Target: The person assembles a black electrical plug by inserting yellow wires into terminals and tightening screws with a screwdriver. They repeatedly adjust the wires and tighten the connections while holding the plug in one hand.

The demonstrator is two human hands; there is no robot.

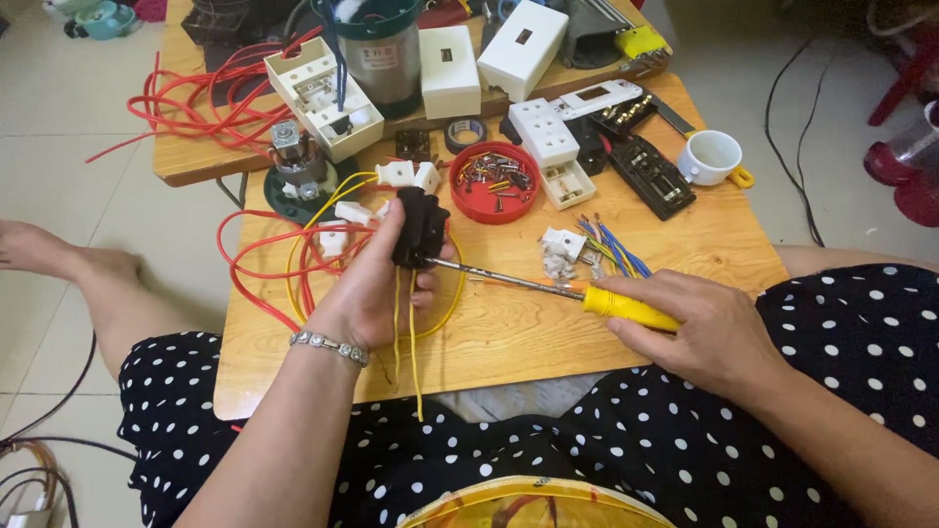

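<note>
Yellow plastic fills my right hand (699,328): it is the handle of my screwdriver (548,288), and my fingers are wrapped tight round it. The thin metal tip points left, into the black plug part (421,227). My left hand (367,284) is closed round that black part, holding it up just over the wooden table (509,337). Yellow wires (411,332) hang down from it, soft and bendy, so I would not pull on them. The black part looks small, light and hard. I think it could slip or turn when I push, so it is best held by its sides, near the tip. The screwdriver is stiff and easy to hold by its fat handle.

A bit farther off lie red wires (259,264) and little white pieces. Past them is a red dish of screws (494,183). A white cup (712,156) sits to the right. Far back are white boxes (448,70) and a green can (377,49).
</note>
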